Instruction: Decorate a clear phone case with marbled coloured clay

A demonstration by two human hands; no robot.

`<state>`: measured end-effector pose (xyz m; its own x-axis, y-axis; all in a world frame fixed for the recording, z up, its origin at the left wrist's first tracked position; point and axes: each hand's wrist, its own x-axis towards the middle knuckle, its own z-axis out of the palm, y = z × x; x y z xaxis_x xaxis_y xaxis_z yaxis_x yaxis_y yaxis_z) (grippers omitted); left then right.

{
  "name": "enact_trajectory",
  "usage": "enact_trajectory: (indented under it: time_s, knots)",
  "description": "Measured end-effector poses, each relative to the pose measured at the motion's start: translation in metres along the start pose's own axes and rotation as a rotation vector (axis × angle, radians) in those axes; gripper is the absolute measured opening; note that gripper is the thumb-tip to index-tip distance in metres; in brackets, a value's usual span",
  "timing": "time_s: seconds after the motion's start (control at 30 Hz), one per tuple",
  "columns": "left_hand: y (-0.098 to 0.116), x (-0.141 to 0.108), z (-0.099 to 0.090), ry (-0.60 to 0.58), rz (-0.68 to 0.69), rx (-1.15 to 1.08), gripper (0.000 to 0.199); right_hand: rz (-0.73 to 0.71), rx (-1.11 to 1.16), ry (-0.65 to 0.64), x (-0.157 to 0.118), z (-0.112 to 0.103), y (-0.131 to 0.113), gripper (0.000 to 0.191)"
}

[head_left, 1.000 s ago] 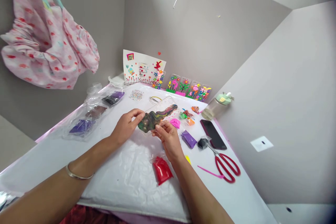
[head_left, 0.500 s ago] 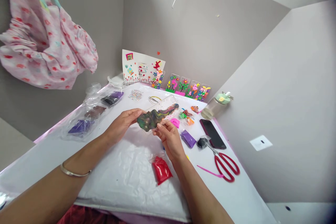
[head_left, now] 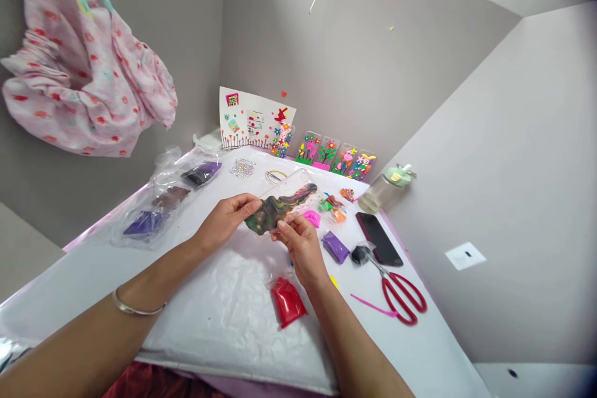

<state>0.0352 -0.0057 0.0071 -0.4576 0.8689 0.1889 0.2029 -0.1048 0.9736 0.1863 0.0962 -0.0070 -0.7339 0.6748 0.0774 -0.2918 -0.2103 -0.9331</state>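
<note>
A clear phone case (head_left: pixel 298 181) with dark, marbled clay (head_left: pixel 273 211) spread over its lower part is held up above the white-covered table. My left hand (head_left: pixel 228 214) grips its left edge, the thumb lying on the clay. At the lower edge, my right hand (head_left: pixel 301 239) pinches the case with thumb and fingers. Just right of the case lie a pink clay piece (head_left: pixel 311 218) and small green and orange pieces. A red clay packet (head_left: pixel 288 301) rests below my right hand, and a purple packet (head_left: pixel 335 247) is to its right.
Red-handled scissors (head_left: pixel 403 298), a black phone (head_left: pixel 379 238) and a bottle (head_left: pixel 385 189) stand or lie at the right. Bagged clay (head_left: pixel 144 224) is at the left. Decorated cases (head_left: pixel 329 152) and a drawn sheet (head_left: pixel 254 118) lean at the back, near beads (head_left: pixel 242 168).
My left hand has shifted slightly right, its thumb further over the clay. The whole view has moved a little; my right hand keeps its grip.
</note>
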Motion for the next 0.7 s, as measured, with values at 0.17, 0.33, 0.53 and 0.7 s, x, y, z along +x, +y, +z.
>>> enact_trajectory:
  time_s: [0.17,0.33,0.53,0.7]
  knots:
    - [0.0026,-0.0040,0.0033,0.089,0.017,0.132,0.030,-0.002,-0.016,-0.020,-0.0012,0.0027,0.0013,0.024]
    - [-0.0010,-0.0022,0.0032,0.039,-0.032,-0.046,0.033,0.017,0.008,-0.012,-0.0014,0.0038,0.0015,0.025]
    - [0.0047,-0.0024,0.0039,0.011,-0.082,-0.305,0.041,0.027,0.034,-0.009,-0.0014,0.0041,-0.0007,0.025]
    - [0.0043,-0.0021,0.0033,-0.016,-0.079,-0.301,0.035,0.026,0.034,-0.010,-0.0018,0.0046,-0.0013,0.025]
